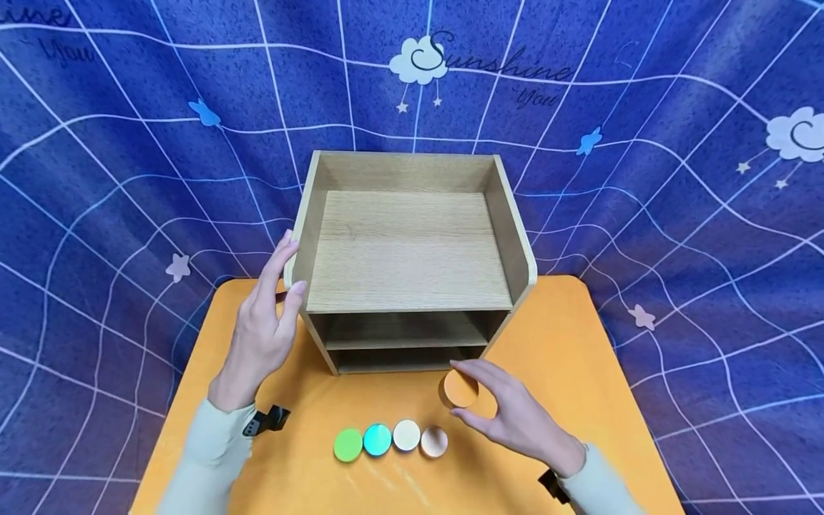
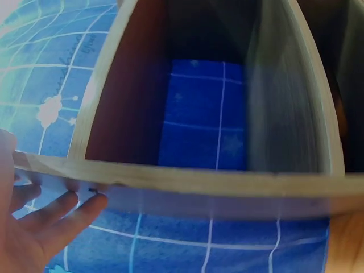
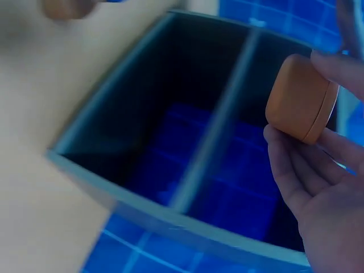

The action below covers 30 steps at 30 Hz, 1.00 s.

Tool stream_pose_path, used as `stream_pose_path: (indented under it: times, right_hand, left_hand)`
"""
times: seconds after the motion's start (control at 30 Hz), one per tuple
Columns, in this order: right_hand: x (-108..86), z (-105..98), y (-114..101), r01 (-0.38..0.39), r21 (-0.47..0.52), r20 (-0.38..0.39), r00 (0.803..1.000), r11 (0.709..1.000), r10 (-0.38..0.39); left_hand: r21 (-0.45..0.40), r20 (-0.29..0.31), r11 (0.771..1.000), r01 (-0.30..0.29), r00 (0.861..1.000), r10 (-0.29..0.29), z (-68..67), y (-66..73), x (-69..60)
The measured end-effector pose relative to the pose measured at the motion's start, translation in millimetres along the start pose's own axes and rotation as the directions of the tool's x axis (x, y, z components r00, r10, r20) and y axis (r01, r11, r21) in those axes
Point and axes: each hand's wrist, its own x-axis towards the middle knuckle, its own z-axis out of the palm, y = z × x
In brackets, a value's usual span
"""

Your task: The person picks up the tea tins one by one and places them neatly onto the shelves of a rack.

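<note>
Pinched between thumb and fingers of right hand: orange container, round and squat, with no marked long axis. Just in front of wooden shelf unit, by lower right corner of open lower compartments; height above tabletop hard to judge. Well apart from left hand, with fingers spread, fairly straight, against left side panel. Nearer the person, in a close row: green container, turquoise container, white container, pale brown container. Likeliest obstruction inward: front edges of shelf boards.
</note>
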Motion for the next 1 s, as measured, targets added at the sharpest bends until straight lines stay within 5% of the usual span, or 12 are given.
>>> stream_pose_path:
  times: [0.33, 0.73, 1.0]
  right_hand:
    - [50.6, -32.8, -25.5, 0.080, 0.123, -0.107, 0.992, 0.989, -0.067]
    - [104.6, -56.4, -39.5, 0.230, 0.006, -0.138, 0.964, 0.973, -0.227]
    - [136.7, -57.6, -43.4, 0.248, -0.016, -0.113, 0.962, 0.969, -0.248]
  left_hand:
    - [0.048, 0.014, 0.999, -0.004, 1.000, 0.003, -4.4, 3.1, 2.6]
    - [0.046, 0.006, 0.999, 0.003, 1.000, -0.003, -0.2, 1.3, 0.5]
    - [0.056, 0.024, 0.998, -0.016, 1.000, 0.015, -1.9, 0.9, -0.1]
